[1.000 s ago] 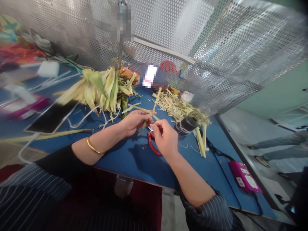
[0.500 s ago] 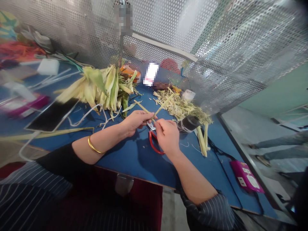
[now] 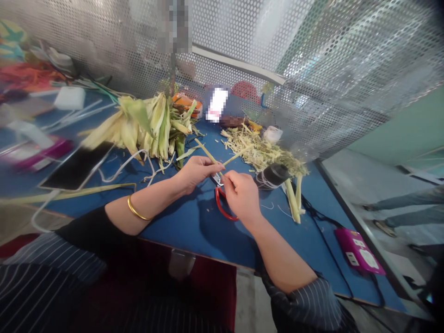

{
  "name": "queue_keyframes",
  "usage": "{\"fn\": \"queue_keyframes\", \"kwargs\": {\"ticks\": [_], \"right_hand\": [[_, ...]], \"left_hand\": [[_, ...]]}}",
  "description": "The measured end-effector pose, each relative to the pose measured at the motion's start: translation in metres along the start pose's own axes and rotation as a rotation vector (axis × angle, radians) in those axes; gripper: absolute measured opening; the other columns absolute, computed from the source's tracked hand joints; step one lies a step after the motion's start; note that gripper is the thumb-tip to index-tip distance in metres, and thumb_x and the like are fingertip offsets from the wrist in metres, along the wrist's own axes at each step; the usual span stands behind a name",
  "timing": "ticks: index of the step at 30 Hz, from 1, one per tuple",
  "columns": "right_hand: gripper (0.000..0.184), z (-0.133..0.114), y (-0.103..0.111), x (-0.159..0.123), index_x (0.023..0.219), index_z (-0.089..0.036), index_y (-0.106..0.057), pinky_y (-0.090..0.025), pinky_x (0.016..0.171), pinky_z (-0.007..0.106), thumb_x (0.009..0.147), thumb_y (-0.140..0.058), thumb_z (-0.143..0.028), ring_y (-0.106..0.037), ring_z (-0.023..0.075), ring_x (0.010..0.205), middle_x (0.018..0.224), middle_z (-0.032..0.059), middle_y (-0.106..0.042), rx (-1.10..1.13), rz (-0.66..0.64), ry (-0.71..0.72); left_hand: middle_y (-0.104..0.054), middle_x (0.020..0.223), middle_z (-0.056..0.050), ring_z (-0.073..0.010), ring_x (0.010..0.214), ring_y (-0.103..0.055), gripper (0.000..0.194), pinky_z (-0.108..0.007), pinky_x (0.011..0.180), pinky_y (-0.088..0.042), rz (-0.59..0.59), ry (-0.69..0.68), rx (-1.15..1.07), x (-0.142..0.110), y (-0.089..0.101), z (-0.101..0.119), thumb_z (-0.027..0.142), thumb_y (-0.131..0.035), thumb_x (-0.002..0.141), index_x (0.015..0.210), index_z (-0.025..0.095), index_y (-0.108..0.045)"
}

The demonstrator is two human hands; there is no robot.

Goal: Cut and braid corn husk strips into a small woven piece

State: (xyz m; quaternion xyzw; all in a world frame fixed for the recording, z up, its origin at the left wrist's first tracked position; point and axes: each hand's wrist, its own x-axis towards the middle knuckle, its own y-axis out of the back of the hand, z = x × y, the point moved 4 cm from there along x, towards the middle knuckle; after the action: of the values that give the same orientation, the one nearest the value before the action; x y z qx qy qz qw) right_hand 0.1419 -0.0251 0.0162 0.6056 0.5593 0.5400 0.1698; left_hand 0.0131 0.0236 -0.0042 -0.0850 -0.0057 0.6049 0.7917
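Note:
Over the front of the blue table, my left hand (image 3: 201, 170) pinches a narrow strip of corn husk (image 3: 205, 150) between thumb and fingers. Close beside it, my right hand (image 3: 242, 194) is closed on the lower end of the same husk work. A second strip end sticks out to the upper right, so the strips form a V above my fingers. Beneath my hands lie red-handled scissors (image 3: 222, 208), partly covered by my right hand; their blades are mostly hidden. A black spool of thread (image 3: 272, 176) stands just right of my right hand.
A bundle of corn husks (image 3: 152, 122) lies at the back left. Husk scraps (image 3: 253, 148) are heaped at the back right. A phone with a white cable (image 3: 78, 165) lies left, a purple power strip (image 3: 360, 252) right. Perforated metal panels (image 3: 243, 41) border the back.
The husk strip ends have tilted: the right one now leans lower and further right. My hands stay nearly in place, and the view has shifted slightly.

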Motion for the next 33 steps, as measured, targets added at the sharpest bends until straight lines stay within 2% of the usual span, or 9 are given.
{"fn": "queue_keyframes", "kwargs": {"ticks": [2, 4, 8, 10, 13, 18, 21, 27, 33], "right_hand": [[0.026, -0.003, -0.001, 0.000, 0.063, -0.021, -0.050, -0.037, 0.076, 0.029, 0.089, -0.045, -0.023, -0.050, 0.0152, 0.063, 0.054, -0.0012, -0.050, 0.004, -0.010, 0.046], [0.027, -0.001, -0.001, 0.002, 0.063, -0.021, -0.051, -0.039, 0.077, 0.030, 0.089, -0.045, -0.025, -0.051, 0.0147, 0.062, 0.054, -0.0013, -0.052, 0.077, -0.038, 0.017], [0.034, 0.021, -0.004, 0.006, 0.068, -0.020, -0.060, -0.043, 0.064, 0.029, 0.087, -0.049, -0.046, -0.054, 0.0145, 0.060, 0.060, 0.0001, -0.060, 0.562, -0.132, -0.303], [0.036, 0.034, -0.007, 0.008, 0.072, -0.019, -0.061, -0.045, 0.061, 0.028, 0.081, -0.055, -0.053, -0.055, 0.0140, 0.060, 0.063, 0.0009, -0.061, 0.843, -0.093, -0.464], [0.027, 0.045, -0.011, 0.011, 0.074, -0.019, -0.062, -0.046, 0.061, 0.027, 0.074, -0.066, -0.046, -0.052, 0.0110, 0.058, 0.064, -0.0015, -0.057, 1.061, 0.014, -0.517], [0.015, 0.047, -0.014, 0.011, 0.077, -0.018, -0.065, -0.045, 0.063, 0.026, 0.075, -0.066, -0.034, -0.050, 0.0094, 0.058, 0.060, -0.0036, -0.054, 1.104, 0.084, -0.467], [0.017, 0.047, -0.015, 0.010, 0.071, -0.017, -0.064, -0.043, 0.060, 0.026, 0.076, -0.066, -0.034, -0.050, 0.0092, 0.055, 0.057, -0.0031, -0.055, 1.073, 0.115, -0.469], [0.018, 0.047, -0.015, 0.007, 0.066, -0.017, -0.062, -0.044, 0.055, 0.026, 0.071, -0.068, -0.034, -0.049, 0.0092, 0.050, 0.053, -0.0033, -0.053, 1.135, 0.175, -0.558], [0.024, 0.055, -0.016, 0.013, 0.072, -0.017, -0.065, -0.047, 0.058, 0.028, 0.073, -0.067, -0.042, -0.053, 0.0101, 0.052, 0.060, -0.0015, -0.057, 1.089, 0.048, -0.550]], "left_hand": [[-0.046, 0.052, 0.003, -0.0029, 0.043, -0.027, 0.014, -0.023, 0.042, -0.017, 0.062, -0.035, 0.026, 0.000, -0.001, 0.000, 0.023, -0.067, 0.074, 0.069, 0.010, -0.067], [-0.045, 0.051, 0.003, -0.0034, 0.043, -0.027, 0.015, -0.024, 0.042, -0.017, 0.073, -0.033, 0.033, 0.000, -0.001, -0.001, 0.025, -0.066, 0.075, 0.070, 0.011, -0.068], [-0.046, 0.053, 0.001, -0.0035, 0.041, -0.023, 0.025, -0.026, 0.042, -0.010, -0.067, 0.057, -0.015, 0.002, 0.001, -0.003, 0.037, -0.065, 0.078, 0.074, 0.013, -0.069], [-0.050, 0.059, -0.001, -0.0033, 0.040, -0.022, 0.031, -0.026, 0.042, -0.007, -0.159, 0.084, -0.036, 0.002, 0.000, -0.003, 0.043, -0.060, 0.081, 0.074, 0.014, -0.068], [-0.053, 0.062, -0.003, -0.0035, 0.041, -0.022, 0.034, -0.026, 0.043, -0.009, -0.229, 0.103, -0.003, 0.000, -0.001, -0.003, 0.046, -0.059, 0.082, 0.073, 0.014, -0.068], [-0.045, 0.051, 0.000, -0.0054, 0.042, -0.027, 0.029, -0.025, 0.044, -0.015, -0.228, 0.093, 0.132, -0.004, -0.004, -0.005, 0.041, -0.068, 0.075, 0.061, 0.015, -0.064], [-0.040, 0.048, 0.003, -0.0061, 0.043, -0.026, 0.017, -0.025, 0.045, -0.015, -0.251, 0.032, 0.170, -0.005, -0.007, -0.003, 0.031, -0.068, 0.073, 0.068, 0.015, -0.071], [-0.037, 0.047, 0.003, -0.0063, 0.043, -0.023, 0.017, -0.025, 0.046, -0.014, -0.362, 0.031, 0.162, -0.006, -0.012, -0.004, 0.030, -0.065, 0.073, 0.071, 0.015, -0.074], [-0.038, 0.047, 0.003, -0.0062, 0.042, -0.023, 0.022, -0.025, 0.045, -0.014, -0.324, 0.019, 0.127, -0.006, -0.009, -0.006, 0.036, -0.066, 0.076, 0.073, 0.016, -0.074]]}}
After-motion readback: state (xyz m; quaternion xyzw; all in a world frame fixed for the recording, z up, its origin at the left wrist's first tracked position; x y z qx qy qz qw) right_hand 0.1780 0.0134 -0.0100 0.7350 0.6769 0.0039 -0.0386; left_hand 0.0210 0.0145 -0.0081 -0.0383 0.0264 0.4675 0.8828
